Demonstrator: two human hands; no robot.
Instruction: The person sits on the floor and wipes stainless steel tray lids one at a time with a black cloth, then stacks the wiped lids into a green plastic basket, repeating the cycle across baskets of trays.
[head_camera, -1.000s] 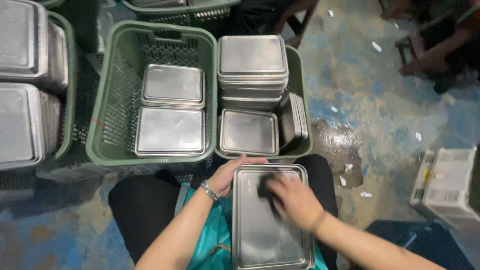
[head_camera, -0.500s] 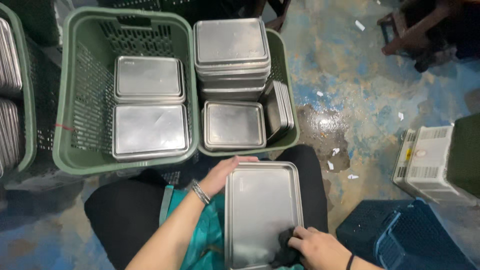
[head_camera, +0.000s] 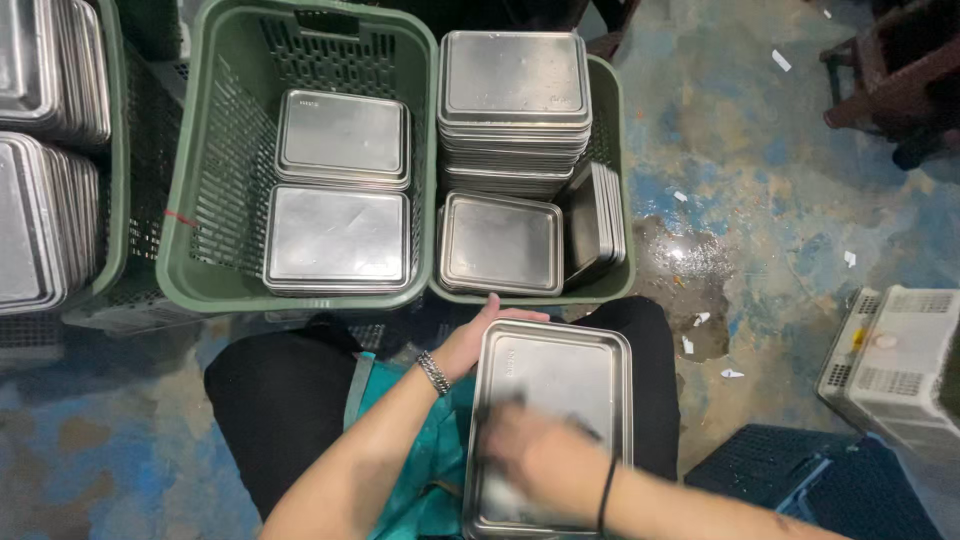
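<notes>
Starting on our left: the left hand (head_camera: 478, 338) sits at the top-left corner of the steel tray (head_camera: 555, 400) lying across our lap, its long axis running away from us toward the baskets. That grip is curled shut on the tray's rim, thumb over the far edge, bracelet (head_camera: 433, 372) on the wrist just behind it.

Moving right, the right hand (head_camera: 535, 455) lies flat on the tray's face, nearer us than the left grip and just to its right. It's motion-blurred, so we can't tell how far the fingers are spread or whether they're pinching anything.

Beyond both grips sit two green baskets: the left green basket (head_camera: 190, 200) holds two flat trays, and the right green basket (head_camera: 612, 150) has a tall tray stack (head_camera: 515, 100) plus a few standing on edge.
</notes>
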